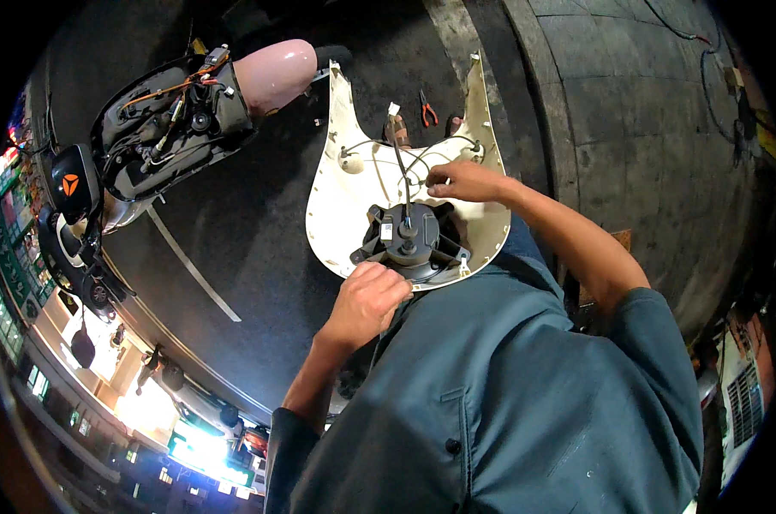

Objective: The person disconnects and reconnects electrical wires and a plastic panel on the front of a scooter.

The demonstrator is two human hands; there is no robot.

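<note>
A cream scooter front panel lies against my lap, its hollow inner side up and its two long arms pointing away from me. In its near part sits a black round headlight unit, with black wires running from its back to a white connector. My left hand is closed at the panel's near left rim, beside the headlight; its fingertips are partly hidden. Above the panel's right half is my right hand, fingers curled together by the thin wires. Whatever it pinches is too small to tell.
Red-handled pliers lie on the ground beyond the panel. To the left stands a partly stripped scooter with a pink rear fender and exposed wiring. A stone kerb edges the pavement at right.
</note>
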